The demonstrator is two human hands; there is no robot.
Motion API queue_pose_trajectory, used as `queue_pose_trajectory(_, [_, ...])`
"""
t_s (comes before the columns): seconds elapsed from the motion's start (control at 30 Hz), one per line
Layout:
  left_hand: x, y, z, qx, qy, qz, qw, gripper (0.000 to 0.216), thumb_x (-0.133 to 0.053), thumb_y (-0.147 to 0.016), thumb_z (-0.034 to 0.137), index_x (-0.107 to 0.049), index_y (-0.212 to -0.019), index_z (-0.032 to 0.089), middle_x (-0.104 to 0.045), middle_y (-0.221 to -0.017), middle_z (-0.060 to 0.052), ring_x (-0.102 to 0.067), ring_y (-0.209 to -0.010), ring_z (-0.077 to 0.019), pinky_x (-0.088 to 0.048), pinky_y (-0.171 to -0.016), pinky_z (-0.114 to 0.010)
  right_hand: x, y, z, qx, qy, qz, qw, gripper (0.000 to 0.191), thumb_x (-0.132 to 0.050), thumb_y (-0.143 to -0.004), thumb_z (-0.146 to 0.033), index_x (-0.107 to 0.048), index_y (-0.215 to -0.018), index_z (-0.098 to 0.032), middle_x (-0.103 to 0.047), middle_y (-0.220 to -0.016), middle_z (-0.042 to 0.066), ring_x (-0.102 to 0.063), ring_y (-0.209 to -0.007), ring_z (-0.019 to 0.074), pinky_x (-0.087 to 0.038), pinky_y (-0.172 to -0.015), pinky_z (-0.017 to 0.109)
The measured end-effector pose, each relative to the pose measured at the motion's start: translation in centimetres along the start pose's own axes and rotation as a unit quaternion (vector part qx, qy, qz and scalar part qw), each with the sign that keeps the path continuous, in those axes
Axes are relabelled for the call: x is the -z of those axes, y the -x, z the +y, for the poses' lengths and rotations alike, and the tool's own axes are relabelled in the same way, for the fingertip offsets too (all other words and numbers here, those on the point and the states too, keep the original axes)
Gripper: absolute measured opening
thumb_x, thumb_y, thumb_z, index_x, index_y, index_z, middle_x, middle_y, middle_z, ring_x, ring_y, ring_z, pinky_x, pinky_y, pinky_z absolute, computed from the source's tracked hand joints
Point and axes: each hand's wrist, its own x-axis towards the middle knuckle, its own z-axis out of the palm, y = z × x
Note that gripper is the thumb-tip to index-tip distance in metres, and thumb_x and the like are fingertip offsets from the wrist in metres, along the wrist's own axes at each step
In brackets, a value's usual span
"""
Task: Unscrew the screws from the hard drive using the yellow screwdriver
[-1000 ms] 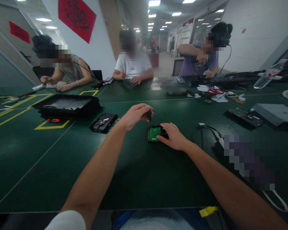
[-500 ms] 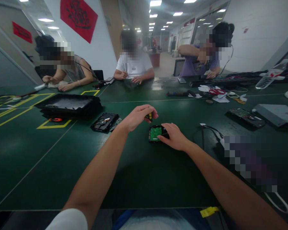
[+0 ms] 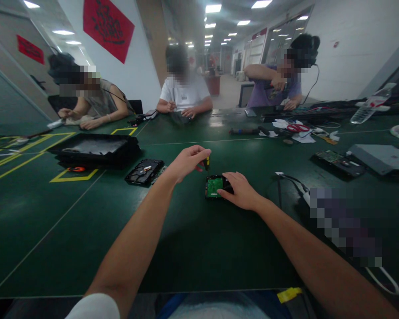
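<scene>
In the head view my left hand grips a short yellow-and-black screwdriver, held upright above the far edge of a hard drive. The hard drive lies on the green table with its green circuit board facing up. My right hand is closed around the drive's right side, the thumb on the near part and the fingers over the far edge. That hand hides the drive's right end. The screwdriver's tip is too small to make out.
Left of my hands lie another black drive with small metal parts and a stack of black trays. To the right are a cable, an opened drive and a grey box. Several people sit across the table.
My left hand has turned a little, so more of the screwdriver shows and it stands more upright. My right hand stays on the hard drive. The view has shifted slightly.
</scene>
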Motion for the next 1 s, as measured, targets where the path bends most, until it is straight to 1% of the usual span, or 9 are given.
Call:
queue_pose_trajectory(0.1, [-0.2, 0.0, 0.2, -0.015, -0.01, -0.01, 1.0, 0.038, -0.071, -0.093, 0.055, -0.07, -0.093, 0.018, -0.069, -0.091, -0.007, -0.067, -0.083, -0.0185, -0.054, -0.064, -0.026, -0.1, 0.0, 0.1, -0.001, 0.0, 0.002, 1.0, 0.074, -0.057, -0.1, -0.068, -0.052, -0.152, -0.016, -0.059, -0.153, 0.019, -0.052, -0.146, 0.0366, -0.028, -0.128, 0.061])
queue_pose_trajectory(0.23, [-0.3, 0.2, 0.5, -0.014, 0.006, -0.014, 1.0, 0.035, -0.07, -0.093, 0.053, -0.074, -0.098, 0.018, -0.07, -0.099, -0.008, -0.067, -0.088, -0.0196, -0.055, -0.064, -0.026, 0.0, 0.0, 0.1, -0.001, 0.0, 0.002, 1.0, 0.072, -0.056, -0.1, -0.067, -0.053, -0.152, -0.017, -0.059, -0.152, 0.018, -0.052, -0.145, 0.0367, -0.029, -0.127, 0.062])
queue_pose_trajectory(0.47, [-0.3, 0.4, 0.6, 0.012, 0.118, -0.062, 0.991, 0.034, -0.067, -0.096, 0.048, -0.071, -0.113, 0.019, -0.076, -0.107, -0.013, -0.073, -0.097, -0.0241, -0.06, -0.072, -0.033, 0.1, 0.0, 0.0, -0.001, -0.005, 0.002, 1.0, 0.072, -0.056, -0.1, -0.067, -0.052, -0.153, -0.019, -0.06, -0.151, 0.018, -0.053, -0.144, 0.0377, -0.03, -0.126, 0.064])
queue_pose_trajectory(0.57, [-0.4, 0.4, 0.7, 0.006, 0.098, -0.058, 0.993, 0.033, -0.07, -0.094, 0.049, -0.069, -0.106, 0.018, -0.076, -0.108, -0.013, -0.073, -0.096, -0.0238, -0.059, -0.069, -0.031, 0.1, 0.0, 0.0, -0.001, -0.004, 0.001, 1.0, 0.072, -0.056, -0.1, -0.067, -0.052, -0.153, -0.019, -0.06, -0.152, 0.017, -0.053, -0.145, 0.0368, -0.029, -0.127, 0.063])
queue_pose_trajectory(0.67, [-0.6, 0.4, 0.7, -0.009, 0.039, -0.012, 0.999, 0.033, -0.077, -0.09, 0.046, -0.062, -0.092, 0.017, -0.076, -0.102, -0.014, -0.072, -0.091, -0.0226, -0.056, -0.064, -0.029, 0.1, 0.0, 0.0, -0.005, -0.005, -0.004, 1.0, 0.073, -0.056, -0.1, -0.067, -0.051, -0.153, -0.018, -0.059, -0.153, 0.018, -0.051, -0.146, 0.0369, -0.029, -0.127, 0.062])
queue_pose_trajectory(0.73, [-0.8, 0.5, 0.8, -0.016, 0.022, 0.003, 1.0, 0.033, -0.078, -0.089, 0.044, -0.059, -0.091, 0.017, -0.076, -0.099, -0.014, -0.072, -0.089, -0.0223, -0.055, -0.062, -0.028, 0.1, -0.1, -0.1, -0.006, -0.005, -0.005, 1.0, 0.073, -0.056, -0.1, -0.067, -0.051, -0.154, -0.018, -0.059, -0.153, 0.018, -0.051, -0.146, 0.0375, -0.029, -0.127, 0.063])
queue_pose_trajectory(0.87, [-1.2, 0.6, 0.9, -0.016, 0.078, -0.042, 0.996, 0.024, -0.071, -0.093, 0.039, -0.062, -0.1, 0.018, -0.076, -0.1, -0.011, -0.073, -0.091, -0.0217, -0.055, -0.064, -0.027, 0.1, -0.1, -0.1, 0.0, -0.003, 0.003, 1.0, 0.072, -0.058, -0.099, -0.065, -0.052, -0.154, -0.019, -0.06, -0.151, 0.018, -0.053, -0.144, 0.0382, -0.029, -0.126, 0.063])
queue_pose_trajectory(0.93, [-1.3, 0.7, 1.0, -0.017, 0.094, -0.065, 0.993, 0.021, -0.068, -0.094, 0.038, -0.066, -0.1, 0.018, -0.075, -0.098, -0.01, -0.072, -0.092, -0.021, -0.055, -0.066, -0.027, 0.0, -0.1, -0.1, 0.002, -0.003, 0.005, 1.0, 0.072, -0.057, -0.099, -0.065, -0.051, -0.154, -0.019, -0.061, -0.151, 0.018, -0.053, -0.144, 0.0379, -0.029, -0.126, 0.064])
queue_pose_trajectory(1.0, [-1.2, 0.7, 0.9, -0.017, 0.103, -0.073, 0.992, 0.021, -0.067, -0.094, 0.038, -0.069, -0.096, 0.017, -0.074, -0.096, -0.01, -0.072, -0.091, -0.021, -0.055, -0.067, -0.028, 0.0, 0.0, 0.0, 0.004, -0.004, 0.006, 1.0, 0.071, -0.057, -0.1, -0.066, -0.052, -0.154, -0.02, -0.06, -0.151, 0.017, -0.053, -0.144, 0.0374, -0.029, -0.126, 0.064])
